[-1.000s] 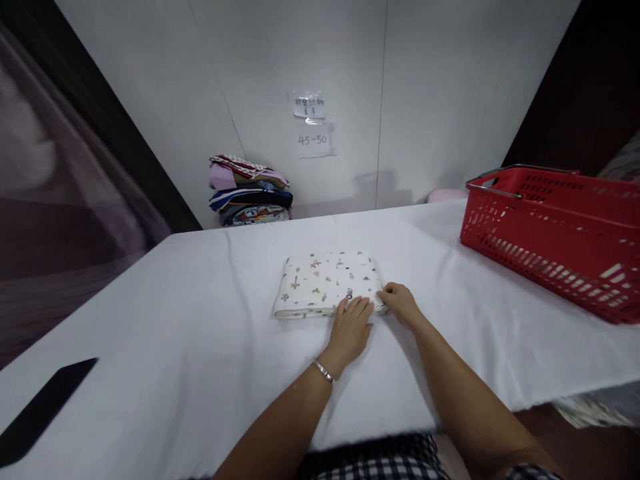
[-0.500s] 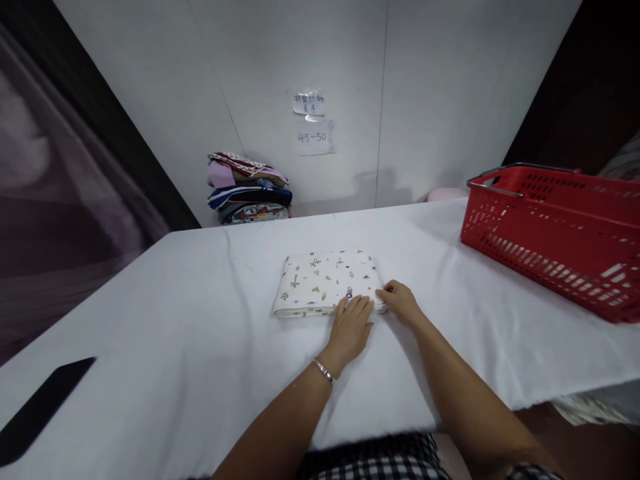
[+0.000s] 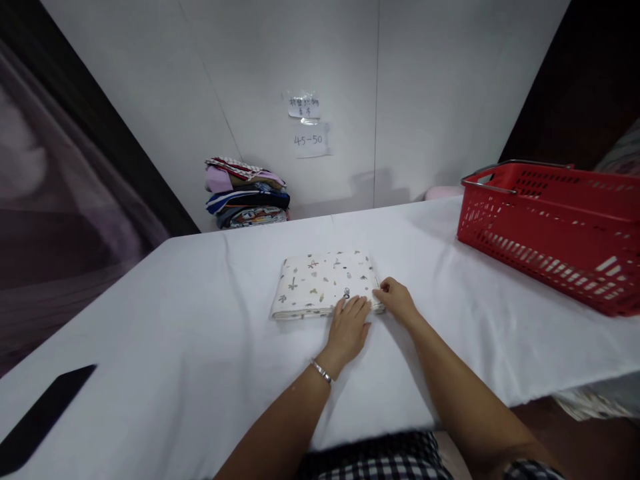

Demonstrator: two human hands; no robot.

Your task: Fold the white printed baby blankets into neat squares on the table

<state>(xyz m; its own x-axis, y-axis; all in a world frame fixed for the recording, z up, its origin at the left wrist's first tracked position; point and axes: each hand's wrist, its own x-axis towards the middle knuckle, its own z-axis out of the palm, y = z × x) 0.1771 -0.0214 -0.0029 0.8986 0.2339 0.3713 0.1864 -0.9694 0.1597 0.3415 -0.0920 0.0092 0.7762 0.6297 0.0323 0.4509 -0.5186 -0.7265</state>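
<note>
A folded white cloth point(image 3: 320, 283) with small plant-like prints lies flat in the middle of the table. My left hand point(image 3: 349, 327) rests on its near edge, right of centre, with the fingers stretched out over the top layer; a silver bracelet is on that wrist. At the near right corner of the cloth, my right hand point(image 3: 397, 299) has its thumb and fingertips closed on the edge in a pinch. The palm side of both hands is hidden.
White cloth covers the table point(image 3: 210, 347). A red plastic basket point(image 3: 550, 233) stands at the right. Against the back wall is a stack of folded fabrics point(image 3: 247, 193). A flat black object point(image 3: 47, 413) lies at the front left. Handwritten paper notes point(image 3: 311, 140) hang on the wall.
Both hands keep almost the same place on the folded cloth. The whole view has shifted slightly; nothing else has visibly moved.
</note>
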